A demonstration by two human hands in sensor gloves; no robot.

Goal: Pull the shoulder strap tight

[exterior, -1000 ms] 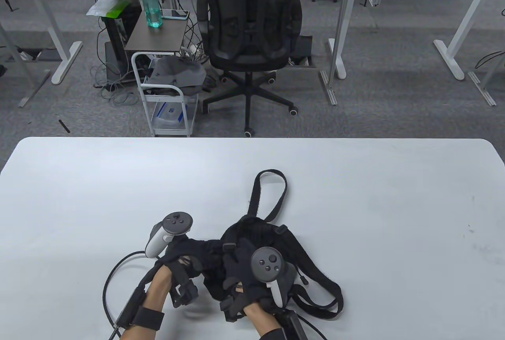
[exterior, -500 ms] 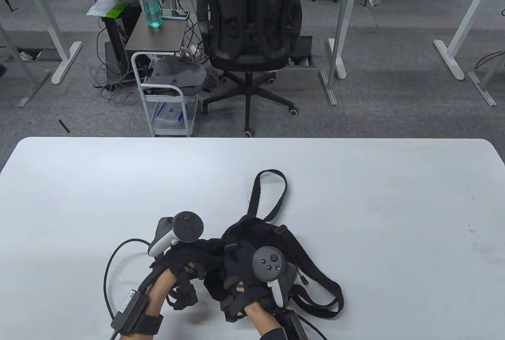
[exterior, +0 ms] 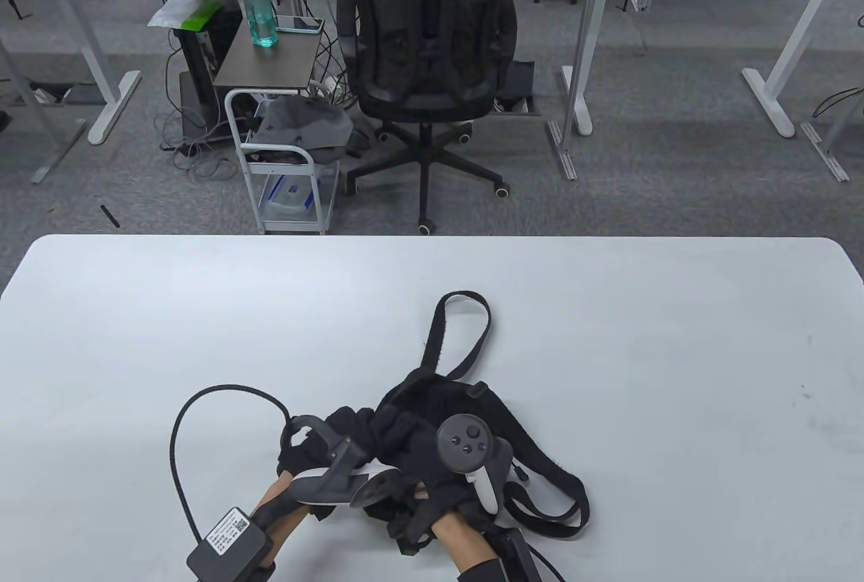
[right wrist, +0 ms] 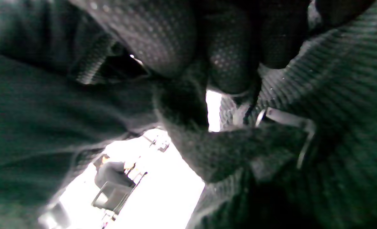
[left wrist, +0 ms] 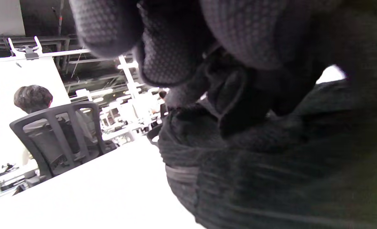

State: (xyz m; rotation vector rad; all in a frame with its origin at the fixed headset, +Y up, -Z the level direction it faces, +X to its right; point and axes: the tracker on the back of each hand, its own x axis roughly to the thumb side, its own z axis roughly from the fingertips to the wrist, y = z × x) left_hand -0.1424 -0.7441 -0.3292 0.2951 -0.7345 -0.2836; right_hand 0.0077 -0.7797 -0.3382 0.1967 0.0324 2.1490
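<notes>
A black fabric bag (exterior: 405,406) with shoulder straps lies crumpled on the white table (exterior: 202,312), near its front edge. One strap loop (exterior: 466,332) lies toward the far side, another (exterior: 560,494) to the right. My left hand (exterior: 304,460), rolled onto its side, pinches a fold of black strap fabric (left wrist: 236,98) between gloved fingers (left wrist: 163,47). My right hand (exterior: 432,474) grips the bag just beside it. In the right wrist view its fingers (right wrist: 230,57) close on the fabric next to a metal buckle (right wrist: 290,127). The fingertips are hidden in the table view.
A black glove cable (exterior: 182,427) loops over the table left of my left hand. Beyond the table's far edge stand an office chair (exterior: 428,35) and a small white cart (exterior: 283,156).
My left hand has rolled over and drawn toward the near edge and the right hand, its tracker now on its side. The cable loop has risen. The right hand shifted slightly.
</notes>
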